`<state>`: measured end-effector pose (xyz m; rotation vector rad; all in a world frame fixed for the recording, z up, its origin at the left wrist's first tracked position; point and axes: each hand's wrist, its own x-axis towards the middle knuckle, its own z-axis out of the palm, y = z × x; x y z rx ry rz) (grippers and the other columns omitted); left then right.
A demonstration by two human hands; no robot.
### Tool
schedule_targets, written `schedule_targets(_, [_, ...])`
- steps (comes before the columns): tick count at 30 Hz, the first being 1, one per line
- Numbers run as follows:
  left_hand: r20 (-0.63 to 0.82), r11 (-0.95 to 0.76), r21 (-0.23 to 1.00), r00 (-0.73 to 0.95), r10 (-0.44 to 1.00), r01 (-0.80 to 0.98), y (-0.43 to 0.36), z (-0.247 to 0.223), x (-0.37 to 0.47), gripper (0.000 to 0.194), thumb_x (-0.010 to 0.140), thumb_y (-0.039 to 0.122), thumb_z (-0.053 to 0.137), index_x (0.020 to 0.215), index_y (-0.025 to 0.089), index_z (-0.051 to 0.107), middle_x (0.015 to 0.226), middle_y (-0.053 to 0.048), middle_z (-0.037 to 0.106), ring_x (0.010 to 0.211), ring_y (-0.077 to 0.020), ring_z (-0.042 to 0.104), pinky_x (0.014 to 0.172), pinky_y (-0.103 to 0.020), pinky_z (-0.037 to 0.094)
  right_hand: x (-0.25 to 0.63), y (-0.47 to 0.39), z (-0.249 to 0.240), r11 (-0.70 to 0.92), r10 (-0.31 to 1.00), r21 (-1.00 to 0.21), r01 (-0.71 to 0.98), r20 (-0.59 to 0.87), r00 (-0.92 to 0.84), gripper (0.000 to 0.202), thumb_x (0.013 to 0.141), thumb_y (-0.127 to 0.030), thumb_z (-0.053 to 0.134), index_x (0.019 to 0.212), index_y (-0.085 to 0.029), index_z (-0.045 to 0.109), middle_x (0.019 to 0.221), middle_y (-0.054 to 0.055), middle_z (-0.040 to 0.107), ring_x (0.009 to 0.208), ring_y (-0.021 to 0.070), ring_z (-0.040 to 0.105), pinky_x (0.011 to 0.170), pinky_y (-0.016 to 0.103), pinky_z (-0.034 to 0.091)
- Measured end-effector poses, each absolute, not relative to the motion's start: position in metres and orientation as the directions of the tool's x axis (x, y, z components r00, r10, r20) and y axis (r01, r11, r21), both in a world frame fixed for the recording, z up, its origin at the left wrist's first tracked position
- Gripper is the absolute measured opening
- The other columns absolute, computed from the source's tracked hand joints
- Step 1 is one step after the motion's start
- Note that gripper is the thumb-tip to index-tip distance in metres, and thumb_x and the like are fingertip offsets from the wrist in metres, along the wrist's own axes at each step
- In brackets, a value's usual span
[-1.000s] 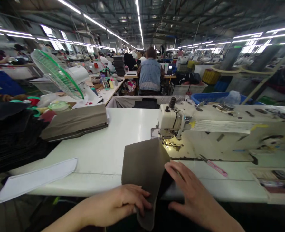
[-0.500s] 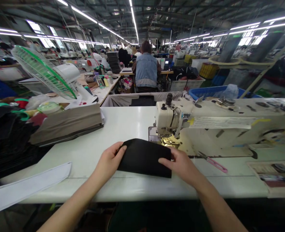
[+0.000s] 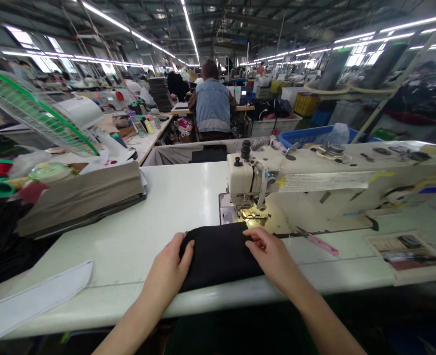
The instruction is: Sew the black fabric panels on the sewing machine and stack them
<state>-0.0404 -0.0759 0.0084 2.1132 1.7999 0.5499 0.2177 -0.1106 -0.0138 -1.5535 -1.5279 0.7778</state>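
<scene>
A folded piece of black fabric (image 3: 219,256) lies at the front of the white sewing table (image 3: 181,197), just before the sewing machine (image 3: 245,182). My left hand (image 3: 171,264) grips its left edge, thumb on top and the other fingers partly hidden behind. At the upper right corner, my right hand (image 3: 267,249) pinches the fabric between thumb and fingers. The machine's lit needle plate (image 3: 253,216) is right behind that corner, close to my right fingertips.
Pink-handled scissors (image 3: 317,240) and a small tray of tools (image 3: 410,256) lie to the right. On the left are a white strip (image 3: 40,296), a stack of grey-brown fabric (image 3: 81,195) and a fan (image 3: 44,113). A person (image 3: 213,103) sits ahead, back turned.
The black fabric has come slightly nearer the table's front edge. My right hand has shifted from its right side to the upper right corner. The whole view has swung a little.
</scene>
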Motion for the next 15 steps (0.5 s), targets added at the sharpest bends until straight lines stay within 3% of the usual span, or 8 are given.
schedule_targets(3, [0.057,-0.115,0.376,0.101,0.993,0.92,-0.07,0.008,-0.04,0.019,0.094,0.039,0.044,0.089,0.024,0.054,0.075,-0.005,0.069,0.073,-0.0265,0.07,0.065,-0.033,0.05,0.209,-0.108,-0.016,0.146,0.977,-0.818,0.556,0.207,0.048,0.024,0.089,-0.019,0.053,0.105,-0.022,0.071,0.095,0.005,0.073,0.087,0.0192,0.068,0.083,0.035,0.055])
schedule_targets(7, [0.008,-0.124,0.313,0.128,0.992,0.942,-0.066,0.006,-0.04,0.02,0.095,0.038,0.043,0.089,0.023,0.056,0.075,-0.006,0.071,0.072,-0.0266,0.07,0.064,-0.032,0.048,0.201,-0.111,-0.025,0.175,0.959,-0.744,0.645,0.276,0.058,0.026,0.092,-0.017,0.051,0.107,-0.021,0.071,0.095,0.006,0.07,0.09,0.0205,0.068,0.083,0.034,0.055])
schedule_targets(15, [-0.065,-0.107,0.238,0.126,0.99,0.965,-0.063,0.012,-0.035,0.022,0.097,0.037,0.042,0.093,0.021,0.056,0.081,-0.009,0.072,0.076,-0.029,0.071,0.065,-0.033,0.047,0.201,-0.11,-0.025,0.147,0.957,-0.68,0.718,0.28,0.069,0.026,0.093,-0.016,0.048,0.107,-0.019,0.071,0.094,0.008,0.069,0.089,0.0214,0.068,0.083,0.035,0.055])
